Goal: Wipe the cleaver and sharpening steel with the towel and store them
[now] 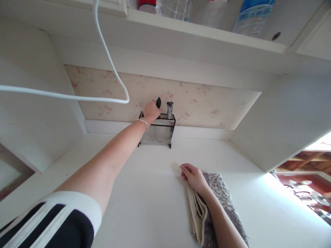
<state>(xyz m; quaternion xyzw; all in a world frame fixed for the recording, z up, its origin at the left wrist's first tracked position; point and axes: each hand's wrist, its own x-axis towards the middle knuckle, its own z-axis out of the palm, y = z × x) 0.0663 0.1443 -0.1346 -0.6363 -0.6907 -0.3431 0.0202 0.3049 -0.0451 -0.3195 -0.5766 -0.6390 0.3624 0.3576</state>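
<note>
My left hand (151, 111) reaches far back across the white counter and is closed round a black knife handle (158, 102) that stands in a clear, black-framed knife holder (158, 132) against the floral wall. A second, grey handle (169, 109) stands in the holder just to the right, untouched. My right hand (193, 176) rests nearer to me on a folded grey-and-cream cloth (210, 213), fingers curled and pressing its far edge onto the counter.
A white cable (108, 58) loops down from above at the left. White cabinet walls (281, 120) close in both sides of the counter (144, 193). Bottles (254, 15) stand on the shelf overhead. A reddish room shows at the lower right.
</note>
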